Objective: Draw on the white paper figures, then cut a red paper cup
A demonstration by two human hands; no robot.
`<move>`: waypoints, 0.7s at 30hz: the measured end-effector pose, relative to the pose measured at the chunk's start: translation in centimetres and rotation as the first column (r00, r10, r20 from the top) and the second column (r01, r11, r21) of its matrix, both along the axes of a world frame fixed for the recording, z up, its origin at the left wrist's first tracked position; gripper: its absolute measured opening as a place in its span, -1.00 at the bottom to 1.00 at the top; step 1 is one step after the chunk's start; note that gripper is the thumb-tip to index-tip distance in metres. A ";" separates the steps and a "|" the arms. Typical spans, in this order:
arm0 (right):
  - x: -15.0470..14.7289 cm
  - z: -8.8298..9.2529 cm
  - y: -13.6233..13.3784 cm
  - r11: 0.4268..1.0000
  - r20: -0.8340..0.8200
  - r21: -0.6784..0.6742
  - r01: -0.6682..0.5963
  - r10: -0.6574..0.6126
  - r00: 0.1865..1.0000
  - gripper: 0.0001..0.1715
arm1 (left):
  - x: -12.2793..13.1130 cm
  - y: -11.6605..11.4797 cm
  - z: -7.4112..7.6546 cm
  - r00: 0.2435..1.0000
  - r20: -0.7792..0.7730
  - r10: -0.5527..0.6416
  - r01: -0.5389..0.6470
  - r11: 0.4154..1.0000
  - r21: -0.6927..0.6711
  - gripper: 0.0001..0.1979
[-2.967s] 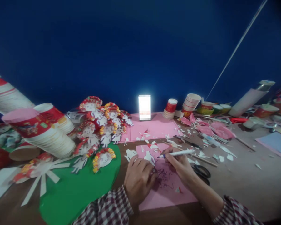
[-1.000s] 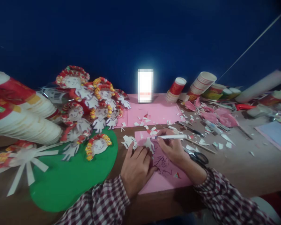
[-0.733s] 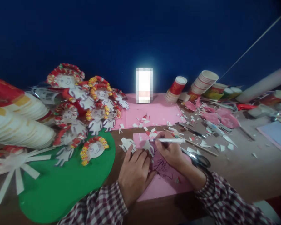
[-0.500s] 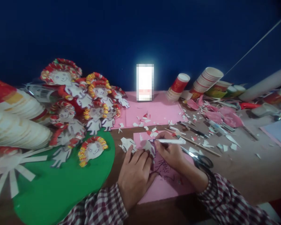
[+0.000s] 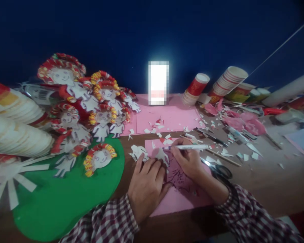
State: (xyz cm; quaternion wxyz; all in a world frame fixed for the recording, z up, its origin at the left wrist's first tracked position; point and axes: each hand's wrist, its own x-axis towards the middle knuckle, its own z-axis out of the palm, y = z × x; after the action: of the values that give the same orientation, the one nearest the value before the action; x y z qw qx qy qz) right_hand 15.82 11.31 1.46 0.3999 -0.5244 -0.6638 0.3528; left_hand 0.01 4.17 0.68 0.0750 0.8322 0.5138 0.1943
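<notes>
Just below and right of the frame's centre, the pen (image 5: pixel 194 147) looks light, stiff and smooth, best pinched low on its barrel, while the paper cutout (image 5: pixel 162 156) by its tip, on the pink sheet (image 5: pixel 178 203), seems thin and easily creased, so better pressed flat than pinched. The right hand (image 5: pixel 188 161) grasps the pen between thumb and fingers, barrel nearly level and tip leftward; whether it touches paper I cannot tell. The left hand (image 5: pixel 147 184) lies palm down, unclenched, fingers over the cutout's lower part, thumb reaching right.
</notes>
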 end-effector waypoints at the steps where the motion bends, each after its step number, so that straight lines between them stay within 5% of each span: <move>1: 0.1 0.0 0.0 1.000 -0.005 0.016 0.017 -0.017 1.000 -0.95 | 0.0 0.0 0.0 1.000 0.001 -0.001 0.001 1.000 -0.003 -0.65; 21: -0.3 -0.1 0.0 0.997 0.027 -0.043 -0.061 0.062 0.998 -0.97 | 0.0 0.0 0.1 1.000 0.001 -0.019 0.019 1.000 -0.014 -0.65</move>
State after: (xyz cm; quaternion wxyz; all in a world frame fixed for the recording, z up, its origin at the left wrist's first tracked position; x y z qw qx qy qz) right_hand 15.52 11.32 1.32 0.3680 -0.5171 -0.6777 0.3713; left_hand -0.02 4.19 0.74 0.0829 0.8365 0.5070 0.1906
